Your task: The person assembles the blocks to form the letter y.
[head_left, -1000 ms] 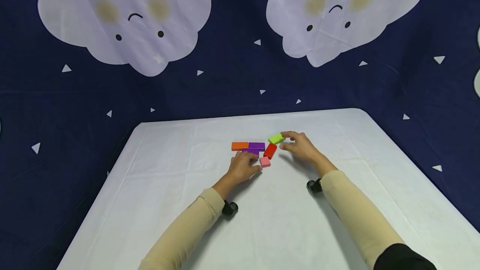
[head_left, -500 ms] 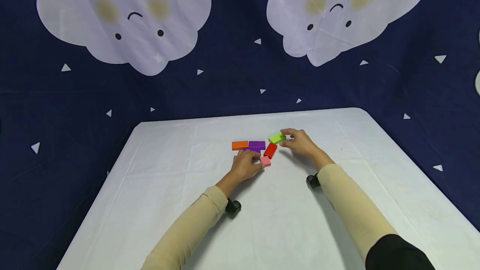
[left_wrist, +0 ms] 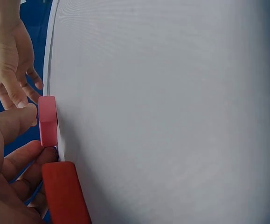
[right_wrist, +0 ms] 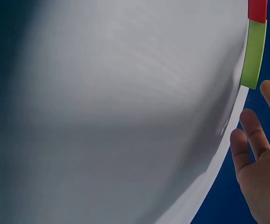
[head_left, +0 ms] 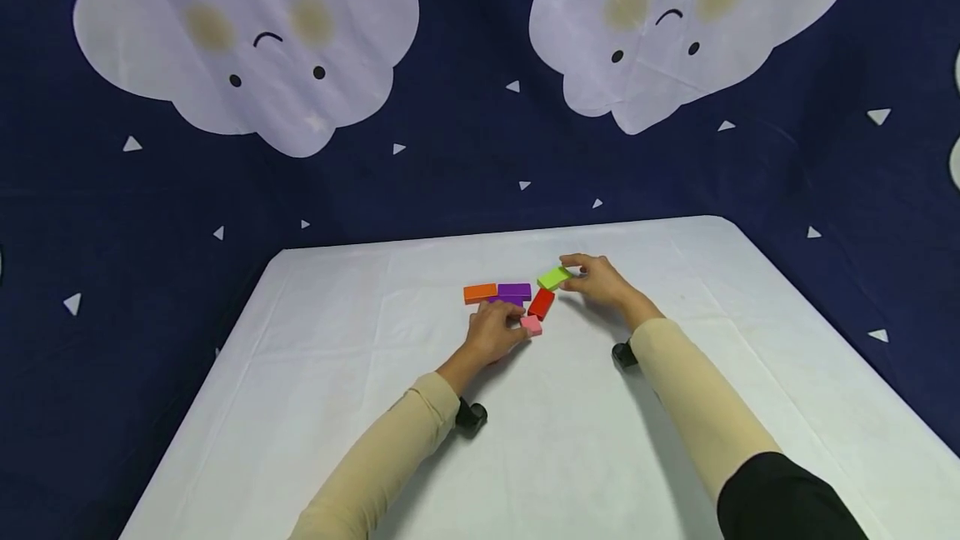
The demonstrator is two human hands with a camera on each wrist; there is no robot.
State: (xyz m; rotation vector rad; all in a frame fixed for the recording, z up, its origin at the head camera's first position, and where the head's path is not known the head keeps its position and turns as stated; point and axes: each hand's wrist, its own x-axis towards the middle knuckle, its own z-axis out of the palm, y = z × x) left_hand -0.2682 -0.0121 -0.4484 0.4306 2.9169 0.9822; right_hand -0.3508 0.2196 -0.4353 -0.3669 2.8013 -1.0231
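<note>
**Two bare hands at a scatter of coloured blocks**

The pink block [head_left: 531, 326] lies on the white-covered bench [head_left: 570, 440], right by the fingers of the left hand [head_left: 493, 334]: the thumb is just beside it, the other fingers curve near it. I can't tell whether they grip it. The green block [head_left: 553, 277] sits farther back, its right end near the loosely spread fingers of the right hand [head_left: 596, 280], which hold nothing. The red block [head_left: 541, 304] lies between pink and green; the orange block [head_left: 480, 293] meets the rear purple block [head_left: 514, 292] end to end. Both forearms slant inward, the left sleeve [head_left: 382, 461] from near left, the right sleeve [head_left: 701, 407] from near right.
</note>
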